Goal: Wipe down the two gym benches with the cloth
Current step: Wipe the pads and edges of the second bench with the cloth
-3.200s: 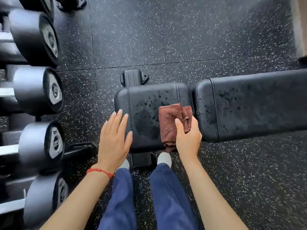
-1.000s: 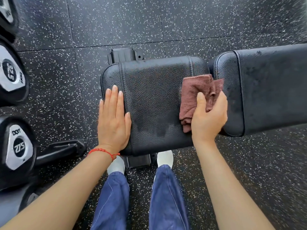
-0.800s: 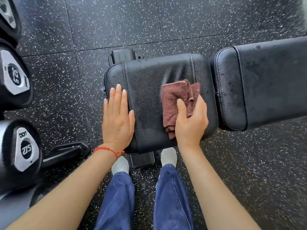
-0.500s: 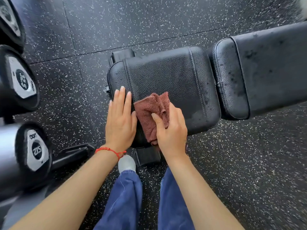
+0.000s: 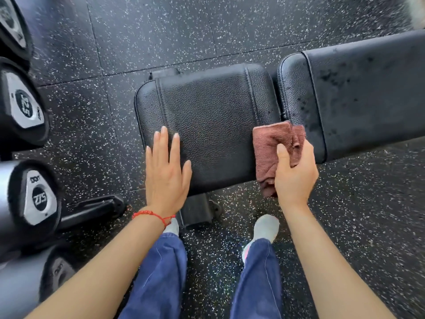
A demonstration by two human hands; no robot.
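A black padded gym bench lies across the view, with its short seat pad (image 5: 211,125) in the middle and its long back pad (image 5: 368,97) to the right, the latter speckled with dark wet spots. My left hand (image 5: 166,171) rests flat, fingers straight, on the seat pad's near left corner. My right hand (image 5: 293,173) grips a folded reddish-brown cloth (image 5: 272,146) at the seat pad's near right corner, close to the gap between the pads. Only this one bench is in view.
A rack of large dumbbells (image 5: 25,109) lines the left edge, with a black rack foot (image 5: 92,209) on the speckled rubber floor (image 5: 161,31). The bench's base bracket (image 5: 197,211) sits under the seat by my feet (image 5: 264,229).
Half a second ago the cloth was at the seat pad's near left, next to my left hand. My right hand has swept it across to the near right corner. My left hand stays put.
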